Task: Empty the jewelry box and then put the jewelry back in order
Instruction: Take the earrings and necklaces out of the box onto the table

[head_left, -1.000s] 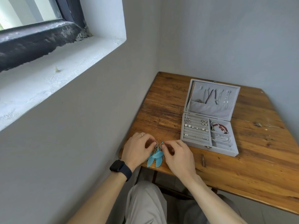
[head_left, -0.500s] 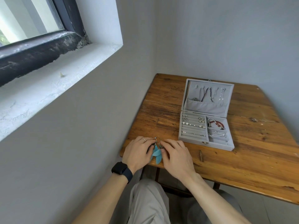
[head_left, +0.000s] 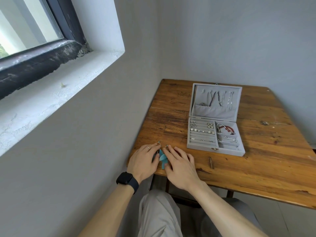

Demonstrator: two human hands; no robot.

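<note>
fingers [head_left: 171, 150] of both hands lie stretched and nearly flat on the desk [head_left: 256, 168], the left hand [head_left: 143, 159] and the right hand [head_left: 181, 166] side by side with a pair of teal feather earrings [head_left: 162, 158] in the gap between them. each forefinger tip touches the small metal hoop at the top of one earring, and from where i stand neither hand looks curled round or pinching anything. the feathers trail back from the fingertips toward the desk's near edge, one crossing the other. they must weigh next to nothing, i'd say, soft and easily bent or frayed, and likely to slide off at a careless brush, so the place to take them is the wire hoop up by the fingertips, not the feather itself. beyond the right fingers and off to their right, well apart, the grey jewelry box [head_left: 215, 152] stands open with its lid [head_left: 215, 113] up. studs and rings sit in the padded rows, a red bracelet [head_left: 228, 129] and fine chains in the side compartments, and necklaces [head_left: 217, 99] hang in the lid, so the emptying looks barely begun. those chains look thin and quick to tangle, best lifted singly by the clasp, and the studs are tiny, hard and slippery, wanting a careful fingertip pinch.
</note>
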